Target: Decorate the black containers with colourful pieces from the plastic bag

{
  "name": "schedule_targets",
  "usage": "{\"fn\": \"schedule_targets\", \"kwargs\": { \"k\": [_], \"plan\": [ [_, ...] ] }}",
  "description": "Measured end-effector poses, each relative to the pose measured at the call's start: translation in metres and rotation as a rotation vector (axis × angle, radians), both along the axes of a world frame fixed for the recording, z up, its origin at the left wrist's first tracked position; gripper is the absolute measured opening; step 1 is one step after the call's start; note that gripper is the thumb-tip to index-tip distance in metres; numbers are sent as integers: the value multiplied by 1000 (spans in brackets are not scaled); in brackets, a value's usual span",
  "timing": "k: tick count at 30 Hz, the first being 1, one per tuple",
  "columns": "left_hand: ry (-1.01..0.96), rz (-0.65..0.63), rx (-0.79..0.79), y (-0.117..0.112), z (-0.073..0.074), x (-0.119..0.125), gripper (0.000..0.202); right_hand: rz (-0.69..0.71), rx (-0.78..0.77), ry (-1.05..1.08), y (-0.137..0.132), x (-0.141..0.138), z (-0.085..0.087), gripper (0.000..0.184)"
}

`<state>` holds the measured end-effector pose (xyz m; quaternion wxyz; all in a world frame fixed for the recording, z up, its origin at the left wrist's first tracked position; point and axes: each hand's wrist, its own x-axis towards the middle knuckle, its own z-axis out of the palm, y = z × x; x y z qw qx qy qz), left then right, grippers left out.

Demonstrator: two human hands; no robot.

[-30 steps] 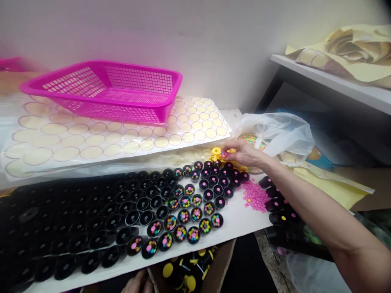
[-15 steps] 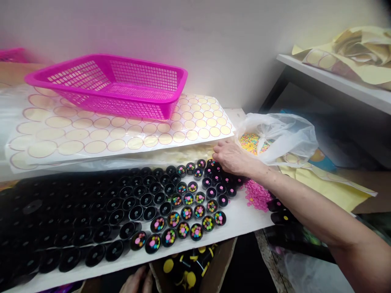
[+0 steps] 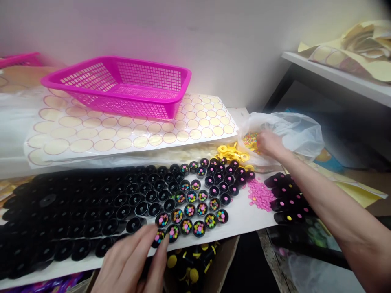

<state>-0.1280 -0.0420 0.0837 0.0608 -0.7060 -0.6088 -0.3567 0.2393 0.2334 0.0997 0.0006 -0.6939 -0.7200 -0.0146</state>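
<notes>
My left hand (image 3: 131,258) is over the front row of black cups, thumb and fingers apart on either side of a cup of coloured beads (image 3: 158,238). Whether they touch it, I cannot tell. My right hand (image 3: 270,144) reaches into the clear plastic bag (image 3: 301,130) of small multicoloured beads (image 3: 251,140); its fingertips are hidden and blurred. Several cups near the right end hold mixed beads with a pink piece on top. Others beside them show a pink dot, and those to the left (image 3: 141,208) look bare inside.
A pink basket (image 3: 122,95) stands on sheets of round stickers (image 3: 104,144) behind the cups. Yellow rings (image 3: 231,154) and a pile of pink pieces (image 3: 260,195) lie at the right. Below the table edge is a box of black and yellow parts (image 3: 194,268). A shelf (image 3: 342,69) juts out at upper right.
My right hand has moved from the back cups into the bead bag, uncovering the yellow rings. My left hand has risen from below the table edge to the front cups. The view has shifted slightly.
</notes>
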Motion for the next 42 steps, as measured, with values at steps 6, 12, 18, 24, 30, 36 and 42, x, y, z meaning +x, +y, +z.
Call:
{"fn": "schedule_targets", "kwargs": {
  "k": [6, 12, 18, 24, 30, 36, 42],
  "plan": [
    [-162, -191, -257, 90, 57, 35, 20, 118, -213, 165, 11, -4, -15, 5],
    [-87, -332, -558, 147, 48, 46, 21, -146, -102, 1081, 2, 28, -16, 28],
    [56, -406, -624, 178, 41, 60, 28, 76, -174, 1257, -31, -6, 17, 26],
    [78, -420, -671, 182, 29, 61, 28, 444, -393, 977, -54, -65, 31, 15],
    [103, -404, -666, 178, 24, 63, 23, 726, -359, 570, -52, -93, 24, 13],
    [40, -381, -667, 176, 23, 57, 23, 774, -317, 292, -54, -108, 29, 16],
    [43, -329, -678, 175, 27, 54, 22, 793, -206, -32, -60, -122, 27, 17]
  ]
}}
